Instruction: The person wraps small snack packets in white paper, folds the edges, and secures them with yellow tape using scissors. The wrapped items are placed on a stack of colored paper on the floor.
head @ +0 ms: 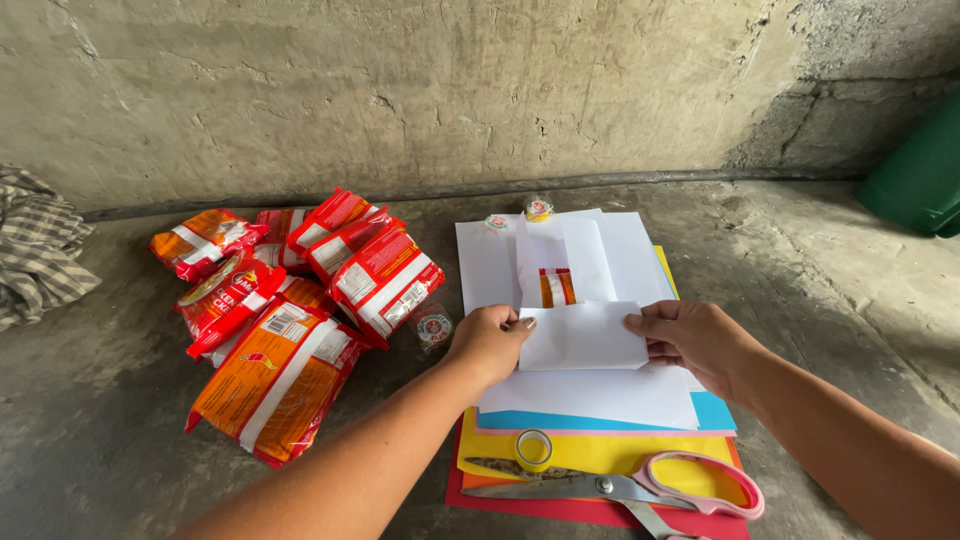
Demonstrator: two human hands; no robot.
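Two hands are folding white paper on a concrete floor beside a rough wall.
The left hand (490, 338) and right hand (693, 340) are each pinching an edge of a folded white sheet (583, 338), fingers curled closed on it, over a stack of coloured paper (600, 455). Pink-handled scissors (640, 485) and a tape roll (533, 447) are lying near; red and orange snack packets (290, 300) are sitting to the left.

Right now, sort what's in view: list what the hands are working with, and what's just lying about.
In hand:
left hand
right hand
white paper wrap, held by both
red-and-orange packet, half covered
white sheets beneath

Lying about:
snack packets
scissors
tape roll
coloured paper
checked cloth
green bin
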